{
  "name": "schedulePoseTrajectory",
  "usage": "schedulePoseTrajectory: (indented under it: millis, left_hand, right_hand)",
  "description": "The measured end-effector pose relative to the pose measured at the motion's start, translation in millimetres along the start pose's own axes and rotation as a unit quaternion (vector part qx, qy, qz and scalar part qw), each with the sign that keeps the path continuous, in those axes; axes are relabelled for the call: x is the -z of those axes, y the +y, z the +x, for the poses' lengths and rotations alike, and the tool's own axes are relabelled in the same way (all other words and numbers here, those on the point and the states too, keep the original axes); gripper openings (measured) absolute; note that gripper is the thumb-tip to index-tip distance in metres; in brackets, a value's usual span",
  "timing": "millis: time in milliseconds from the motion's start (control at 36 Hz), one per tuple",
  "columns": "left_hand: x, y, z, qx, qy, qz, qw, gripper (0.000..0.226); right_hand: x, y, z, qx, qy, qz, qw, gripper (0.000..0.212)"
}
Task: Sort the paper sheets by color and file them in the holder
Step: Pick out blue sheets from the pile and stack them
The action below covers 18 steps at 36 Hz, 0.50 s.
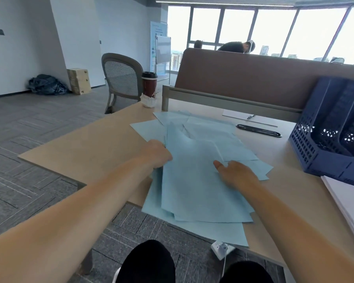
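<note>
Head view: on office desk (90, 148), left hand (157, 154) grips blue sheets (192, 184); right hand (236, 174) fingers hidden beneath.

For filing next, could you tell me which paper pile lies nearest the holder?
The white stack at the holder's front; the blue sheets lie farther left.

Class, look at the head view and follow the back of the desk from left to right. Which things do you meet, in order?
red cup → blue sheets → black tray → file holder
</note>
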State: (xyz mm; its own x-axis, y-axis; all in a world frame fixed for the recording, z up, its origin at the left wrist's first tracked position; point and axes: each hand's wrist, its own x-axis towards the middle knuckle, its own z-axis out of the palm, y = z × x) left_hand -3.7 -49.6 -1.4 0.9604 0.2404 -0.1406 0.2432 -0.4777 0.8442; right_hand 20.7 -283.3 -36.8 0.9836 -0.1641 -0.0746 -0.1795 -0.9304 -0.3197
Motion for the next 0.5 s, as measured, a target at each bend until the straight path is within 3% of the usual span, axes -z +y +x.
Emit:
schedulePoseTrajectory:
  millis: [111,306,389,500]
  left_hand:
    - [-2.5,0.0,1.8,0.008,-0.008,0.039,0.999,0.026]
    - [-12.6,-1.0,-4.2,-0.047,0.042,0.178,0.982,0.016]
    - [-15.8,-3.8,-4.6,-0.049,0.003,0.182,0.982,0.014]
    - [-12.1,0.3,-12.5,-0.043,0.014,0.139,0.989,0.007]
  right_hand:
    - [-2.6,-4.1,-0.9,-0.007,-0.003,0.003,1.0,0.08]
    - [5.1,-17.7,-7.7,0.033,0.017,0.018,0.999,0.057]
    - [3.7,-19.7,-11.6,0.038,-0.004,0.033,0.999,0.06]
    - [4.6,-22.8,-16.3,0.044,0.007,0.115,0.992,0.061]
